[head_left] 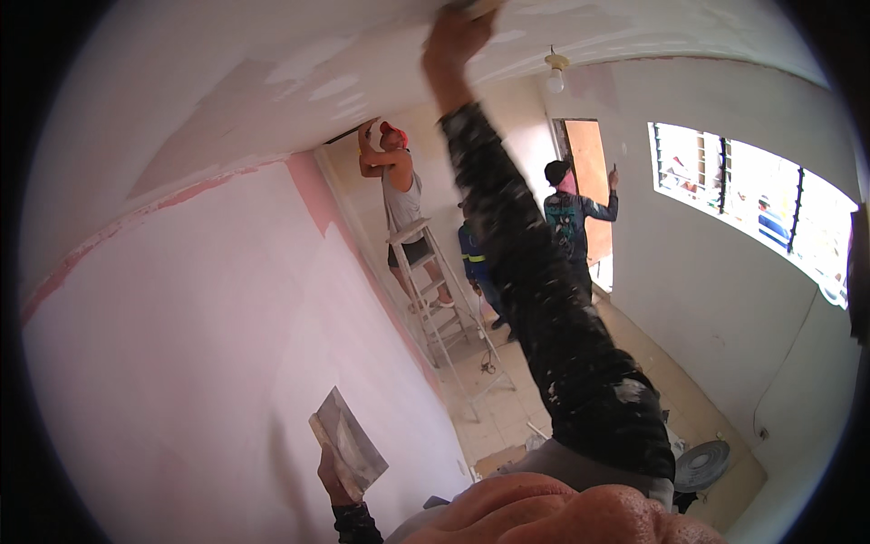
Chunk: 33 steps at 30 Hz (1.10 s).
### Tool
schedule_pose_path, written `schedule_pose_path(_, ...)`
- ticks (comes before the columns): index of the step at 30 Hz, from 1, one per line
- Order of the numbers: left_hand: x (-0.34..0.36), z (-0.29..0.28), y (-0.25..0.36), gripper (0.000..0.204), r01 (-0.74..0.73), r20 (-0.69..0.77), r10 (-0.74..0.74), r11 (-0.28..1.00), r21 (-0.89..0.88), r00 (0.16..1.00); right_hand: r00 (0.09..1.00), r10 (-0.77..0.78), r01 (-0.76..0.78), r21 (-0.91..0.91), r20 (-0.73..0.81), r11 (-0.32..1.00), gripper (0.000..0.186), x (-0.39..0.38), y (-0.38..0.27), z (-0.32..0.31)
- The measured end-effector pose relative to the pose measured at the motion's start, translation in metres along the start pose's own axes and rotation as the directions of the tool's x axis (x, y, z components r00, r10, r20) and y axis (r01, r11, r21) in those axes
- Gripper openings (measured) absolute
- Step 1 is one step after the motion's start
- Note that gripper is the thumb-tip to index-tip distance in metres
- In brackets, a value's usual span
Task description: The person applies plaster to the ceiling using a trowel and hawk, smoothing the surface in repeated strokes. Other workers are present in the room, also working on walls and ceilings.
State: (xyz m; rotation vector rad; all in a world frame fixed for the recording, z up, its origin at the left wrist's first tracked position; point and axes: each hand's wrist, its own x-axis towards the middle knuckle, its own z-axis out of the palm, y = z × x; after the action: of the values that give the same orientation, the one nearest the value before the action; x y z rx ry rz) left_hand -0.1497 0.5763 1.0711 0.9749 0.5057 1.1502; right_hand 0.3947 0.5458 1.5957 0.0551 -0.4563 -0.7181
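Observation:
My left hand (pixel 334 475) is low at the left, beside the pink-and-white wall. Its fingers are closed round a wide metal putty blade (pixel 364 433) with pale putty smeared along it. My right arm, in a black sleeve spattered with white, reaches up to the ceiling (pixel 299 68). At the end of it my right hand (pixel 456 41), slightly blurred, grips a pale flat tool (pixel 478 8) against the ceiling. The frame's upper edge cuts off part of that tool, so its exact kind is unclear. White patches of filler show on the ceiling around it.
A person (pixel 402 186) in a red cap stands on a stepladder (pixel 426 272), hands at the ceiling. Another person (pixel 569 218) faces the wall near a door (pixel 587 172); a third is partly behind my arm. A bulb (pixel 555 80) hangs overhead. A round fan (pixel 702 465) lies lower right.

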Motion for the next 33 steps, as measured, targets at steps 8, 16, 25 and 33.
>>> schedule_pose_path(8, -0.027, 0.011, -0.005, 0.056, 0.0, -0.065, 0.004, 0.999, 0.052, 0.998, 0.766, 0.607, -0.639, 0.154, 0.212, 0.753, 0.044, 0.026, 0.017, -0.105)
schedule_pose_path(16, -0.037, 0.011, 0.009, 0.057, -0.041, -0.044, 0.043, 0.998, 0.038, 0.998, 0.932, 0.347, -0.358, 0.415, 0.104, 0.837, 0.019, 0.137, -0.03, -0.079)
schedule_pose_path(25, -0.032, -0.008, 0.006, 0.054, -0.075, -0.036, 0.08, 0.988, 0.138, 0.996, 0.966, 0.013, -0.021, 0.029, 0.259, 0.999, 0.032, -0.025, -0.152, -0.042)
schedule_pose_path(33, -0.086, 0.001, -0.012, 0.053, -0.133, -0.087, 0.125, 0.986, -0.098, 0.988, 0.92, 0.39, -0.377, 0.216, -0.019, 0.901, 0.036, 0.135, -0.008, -0.115)
